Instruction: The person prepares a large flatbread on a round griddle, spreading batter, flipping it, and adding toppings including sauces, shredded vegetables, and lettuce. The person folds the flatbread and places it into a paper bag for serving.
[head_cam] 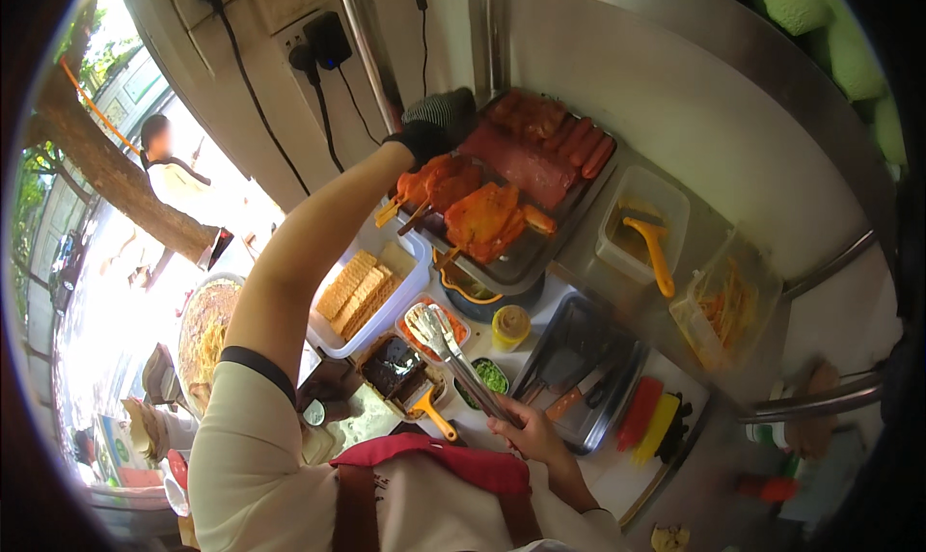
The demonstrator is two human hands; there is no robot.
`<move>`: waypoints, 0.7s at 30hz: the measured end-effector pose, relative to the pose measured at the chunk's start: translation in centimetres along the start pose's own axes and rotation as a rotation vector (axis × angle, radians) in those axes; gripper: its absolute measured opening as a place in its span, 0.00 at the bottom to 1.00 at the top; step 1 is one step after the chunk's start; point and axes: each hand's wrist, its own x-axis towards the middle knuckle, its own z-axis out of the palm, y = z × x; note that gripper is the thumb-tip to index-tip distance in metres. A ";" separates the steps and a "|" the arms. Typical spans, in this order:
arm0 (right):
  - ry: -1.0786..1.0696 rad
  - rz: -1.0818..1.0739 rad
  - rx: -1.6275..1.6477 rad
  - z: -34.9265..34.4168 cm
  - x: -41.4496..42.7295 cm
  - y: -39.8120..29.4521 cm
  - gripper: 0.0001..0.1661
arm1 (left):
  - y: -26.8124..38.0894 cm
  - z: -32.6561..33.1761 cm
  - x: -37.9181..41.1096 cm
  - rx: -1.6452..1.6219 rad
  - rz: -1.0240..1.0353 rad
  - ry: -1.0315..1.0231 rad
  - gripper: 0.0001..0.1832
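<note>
My left hand (441, 121), in a dark striped glove, is stretched out to the far left corner of a metal tray (510, 280). Its fingers are turned away, so I cannot tell whether it grips anything. On the tray lie orange marinated meat pieces on sticks (485, 219), pink meat slices (524, 161) and several sausages (589, 147). Close to my body, my right hand (532, 429) is bare and closed around metal tongs (463, 367). The tong tips point up over a tub of shredded orange food (452, 327).
Left of centre, a bin (412, 262) holds crisp crackers (358, 291). Dark sauce (391, 364) with a brush (434, 414), chopped greens (492, 375) and a yellow-sided jar (511, 327) stand nearby. Rightward are a utensil tray (579, 349), sauce bottles (640, 411) and a brush tub (644, 226).
</note>
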 end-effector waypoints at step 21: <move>-0.429 -0.239 -0.338 23.5 16.6 -9.7 0.28 | -7.3 -35.1 -39.3 0.353 -0.224 0.270 0.06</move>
